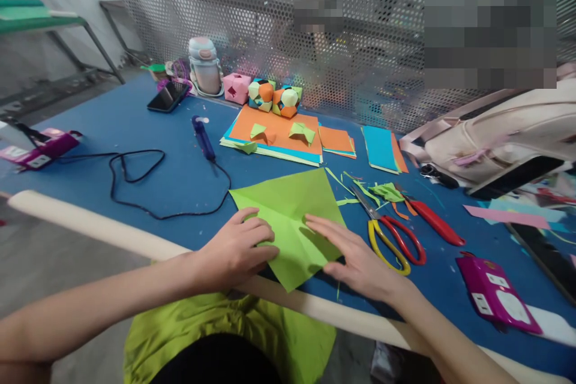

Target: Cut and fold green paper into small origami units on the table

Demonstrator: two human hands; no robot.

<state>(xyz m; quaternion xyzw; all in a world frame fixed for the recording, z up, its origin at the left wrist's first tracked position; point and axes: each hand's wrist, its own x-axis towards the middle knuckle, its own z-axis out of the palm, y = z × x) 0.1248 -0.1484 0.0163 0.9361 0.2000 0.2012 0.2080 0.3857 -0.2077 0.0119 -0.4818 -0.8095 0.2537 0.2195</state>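
A sheet of green paper [294,216] with creases across it lies turned as a diamond on the blue table, its near corner at the table's padded edge. My left hand [238,246] rests on its left side, the fingers bent and a little apart. On the right side, my right hand [355,258] lies with fingers stretched over the paper. Neither hand grips anything that I can see. Right of the paper are scissors [382,228] with one yellow and one red handle, and a red-handled tool [436,222] among green paper scraps [387,192].
Behind lie stacked coloured sheets [279,126] with folded paper pieces, and several paper cubes [237,88]. A blue glue gun [203,138] trails a black cord. Also on the table are a bottle [206,69], a phone [168,97], purple cases [497,291] and a pale bag [495,120].
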